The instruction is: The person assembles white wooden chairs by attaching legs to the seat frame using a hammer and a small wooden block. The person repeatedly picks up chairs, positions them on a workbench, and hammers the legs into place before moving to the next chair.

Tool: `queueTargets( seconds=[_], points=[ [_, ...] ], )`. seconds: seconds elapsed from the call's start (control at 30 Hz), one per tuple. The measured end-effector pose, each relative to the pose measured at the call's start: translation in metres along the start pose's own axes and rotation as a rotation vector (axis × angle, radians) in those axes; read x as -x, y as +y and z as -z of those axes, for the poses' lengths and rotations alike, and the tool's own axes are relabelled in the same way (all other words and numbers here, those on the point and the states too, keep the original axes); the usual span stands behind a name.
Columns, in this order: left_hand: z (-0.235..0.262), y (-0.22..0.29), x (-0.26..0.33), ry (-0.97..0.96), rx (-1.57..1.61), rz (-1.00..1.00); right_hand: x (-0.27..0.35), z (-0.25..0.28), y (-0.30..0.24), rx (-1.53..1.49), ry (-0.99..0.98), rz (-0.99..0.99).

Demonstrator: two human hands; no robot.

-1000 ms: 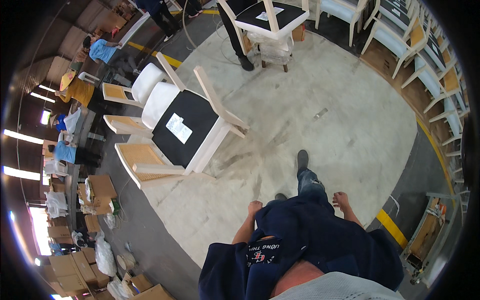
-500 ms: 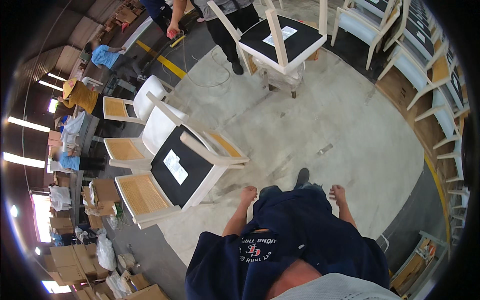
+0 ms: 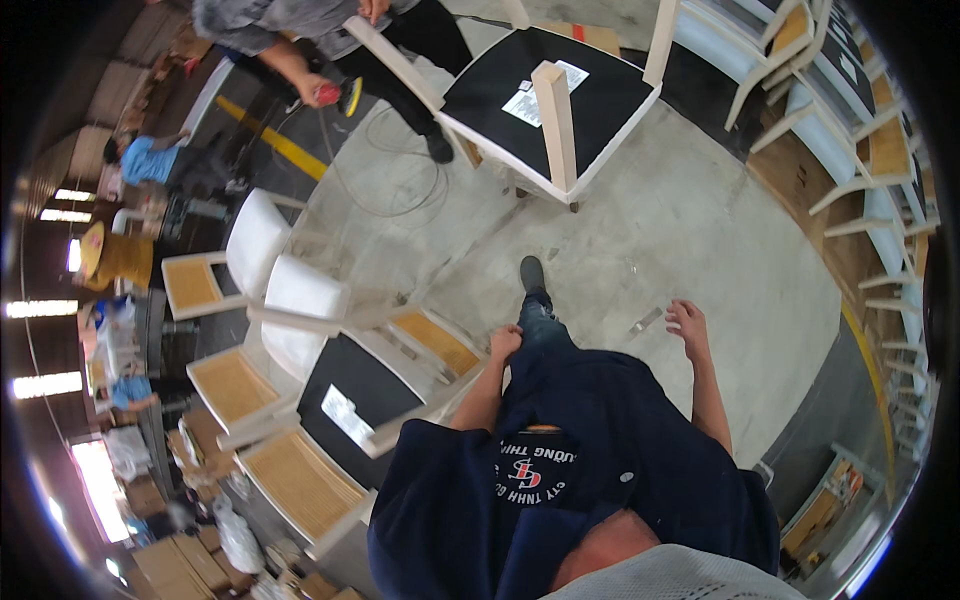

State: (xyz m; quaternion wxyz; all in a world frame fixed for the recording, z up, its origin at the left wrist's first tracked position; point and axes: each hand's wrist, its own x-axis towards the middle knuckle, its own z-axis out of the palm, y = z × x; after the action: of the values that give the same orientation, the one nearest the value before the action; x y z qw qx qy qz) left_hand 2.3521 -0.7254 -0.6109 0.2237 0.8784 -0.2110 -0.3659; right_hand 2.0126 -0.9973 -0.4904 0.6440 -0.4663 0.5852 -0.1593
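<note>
My left hand point(image 3: 506, 342) hangs by my left thigh, fingers curled and nothing visible in them. On the other side, my right hand point(image 3: 686, 325) is held out in front of my hip, its fingers apart and empty. Neither hand touches a chair. Ahead of me an upturned white chair point(image 3: 485, 90) shows its black underside with a white label and its pale wooden legs pointing up. To my left, close to my left forearm, lies another upturned chair point(image 3: 345, 380) with a black underside.
A person point(image 3: 345, 35) beyond the chair ahead holds a red power tool point(image 3: 328, 94) with a yellow disc; its hose point(image 3: 400, 212) loops on the floor. White chairs with woven panels point(image 3: 230, 385) stand left. Stacked chairs point(image 3: 870, 155) line the right. Cardboard boxes point(image 3: 180, 570) lie lower left.
I have stepped forward, one foot now out ahead, and the upturned chair ahead appears nearer. My right hand has risen and its fingers have spread. The other person's tool shows more fully.
</note>
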Motion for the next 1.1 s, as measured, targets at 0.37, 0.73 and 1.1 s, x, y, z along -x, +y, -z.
queueTargets(
  seconds=[0.37, 0.73, 1.1],
  points=[
    [0.258, 0.381, -0.106, -0.358, 0.540, -0.682, -0.026, -0.168, -0.295, 0.347, -0.007, 0.713],
    [0.276, 0.480, -0.083, -0.666, 0.642, -0.805, -0.041, -0.217, -0.363, 0.350, -0.190, 0.676],
    [0.321, 0.414, -0.233, 0.200, 0.391, -0.865, -0.114, -0.235, -0.263, 0.430, -0.194, 0.542]
  ],
)
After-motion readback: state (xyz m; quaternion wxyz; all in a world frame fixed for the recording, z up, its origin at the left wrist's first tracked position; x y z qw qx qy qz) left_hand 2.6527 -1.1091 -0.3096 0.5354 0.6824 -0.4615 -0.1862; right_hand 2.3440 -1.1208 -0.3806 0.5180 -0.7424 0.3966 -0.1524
